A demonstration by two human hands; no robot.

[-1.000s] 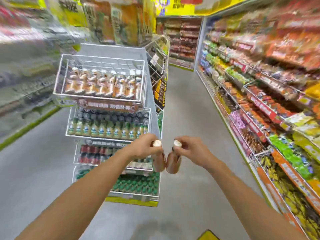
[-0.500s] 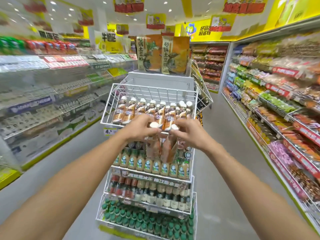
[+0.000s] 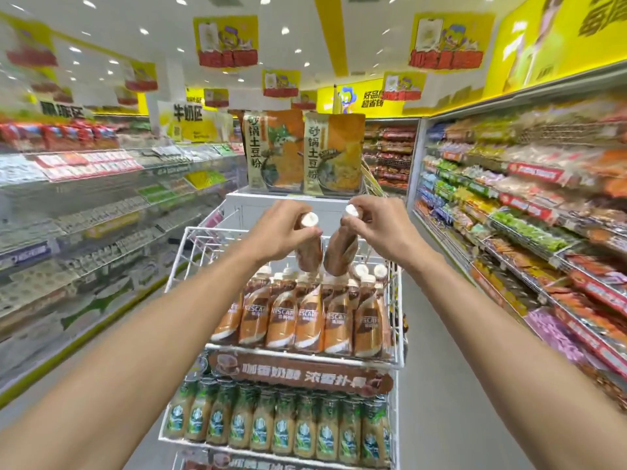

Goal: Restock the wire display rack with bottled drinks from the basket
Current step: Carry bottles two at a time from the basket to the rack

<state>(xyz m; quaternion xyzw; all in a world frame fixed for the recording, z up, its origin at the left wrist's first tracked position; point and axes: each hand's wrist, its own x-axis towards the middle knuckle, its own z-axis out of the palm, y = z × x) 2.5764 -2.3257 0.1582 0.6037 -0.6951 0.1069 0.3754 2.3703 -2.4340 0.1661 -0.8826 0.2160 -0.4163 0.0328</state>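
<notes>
From the head camera, both my arms reached forward over the top tier of the wire display rack (image 3: 190, 256). My left hand (image 3: 278, 234) had its fingers curled round the neck of a brown coffee bottle (image 3: 309, 256), just under its white cap, and the bottle hung nearly upright. My right hand (image 3: 381, 228) pinched the neck of a second brown bottle (image 3: 342, 257) in the same way, and this one tilted with its base leaning toward the first. The two bodies were just beside each other; I could not tell whether they touched. Both hung just above the white caps of the coffee bottles standing in rows (image 3: 307, 320) at the front of that tier, while the back of the tier showed bare wire. A brown sign strip (image 3: 302, 376) ran beneath the front rim, and the tier below held green-labelled bottles (image 3: 271, 432). Two large orange packets (image 3: 305, 152) stood on the rack's top. Stocked shelves lined the aisle to my left (image 3: 84, 198) and to my right (image 3: 526, 215).
</notes>
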